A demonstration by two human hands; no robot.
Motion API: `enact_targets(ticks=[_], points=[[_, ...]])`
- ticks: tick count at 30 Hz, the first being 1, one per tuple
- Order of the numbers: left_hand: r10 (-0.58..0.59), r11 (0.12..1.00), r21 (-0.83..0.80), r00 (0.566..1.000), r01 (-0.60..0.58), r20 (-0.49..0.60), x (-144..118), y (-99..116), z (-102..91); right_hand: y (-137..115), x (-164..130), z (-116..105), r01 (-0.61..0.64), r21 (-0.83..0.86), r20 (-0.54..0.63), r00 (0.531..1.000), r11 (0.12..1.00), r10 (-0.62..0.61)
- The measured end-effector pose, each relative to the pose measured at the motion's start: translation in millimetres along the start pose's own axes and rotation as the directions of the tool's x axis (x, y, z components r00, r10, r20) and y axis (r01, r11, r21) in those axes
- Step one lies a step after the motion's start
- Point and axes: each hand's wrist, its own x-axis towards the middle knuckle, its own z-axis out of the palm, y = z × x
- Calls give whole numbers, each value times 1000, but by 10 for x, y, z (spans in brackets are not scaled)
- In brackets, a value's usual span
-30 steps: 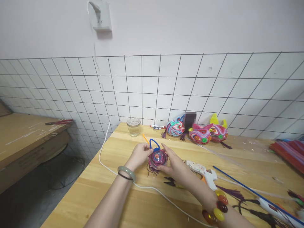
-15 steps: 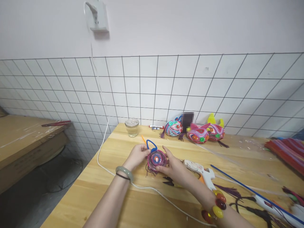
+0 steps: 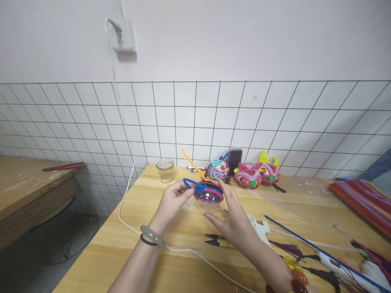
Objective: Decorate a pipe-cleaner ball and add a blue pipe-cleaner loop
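Observation:
Above the table, my right hand (image 3: 232, 215) is closed around a clear plastic ball (image 3: 209, 204), thumb below and fingers on its far side. Pink and dark blue strands are wound over the ball's upper part. My left hand (image 3: 171, 201) pinches a blue pipe cleaner loop (image 3: 190, 183) at the ball's left edge. An orange strip (image 3: 193, 163) sticks up behind the ball. Under my right wrist lies the white glue gun (image 3: 260, 228), partly hidden. Black-tipped snips (image 3: 215, 239) lie below the ball, partly covered by my right hand.
Several colourful fish-like crafts (image 3: 248, 176) stand at the back, near a glass of pale liquid (image 3: 165, 171). Bundled pipe cleaners (image 3: 360, 203) lie at right, a single blue one (image 3: 302, 238) nearer. A white cord (image 3: 195, 253) crosses the front, and a power strip (image 3: 332, 264) lies at lower right.
Both hands have raised the ball and tipped it, so its clear dome now faces down and toward me. The orange strip shows much longer. The camera view has shifted slightly.

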Motion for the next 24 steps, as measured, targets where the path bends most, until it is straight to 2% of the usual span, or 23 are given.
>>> enact_targets(ticks=[4,8,13,18,24], points=[[6,1000,-22,999,-5,42,-35,43,47,-29,-114,-77,19,-53,-50,999,998,-21],[-4,999,-48,998,7,66,-52,66,78,-49,-188,-112,19,-18,-70,997,1000,-21],[-23,996,-87,998,27,55,-66,111,112,-97,-194,-165,-104,172,-63,991,980,116],[-49,991,-119,997,56,61,-76,162,182,-78,-191,-204,-174,317,-29,981,932,193],[-88,994,-62,995,90,36,-95,241,276,-54,-149,-275,-261,474,46,961,841,273]])
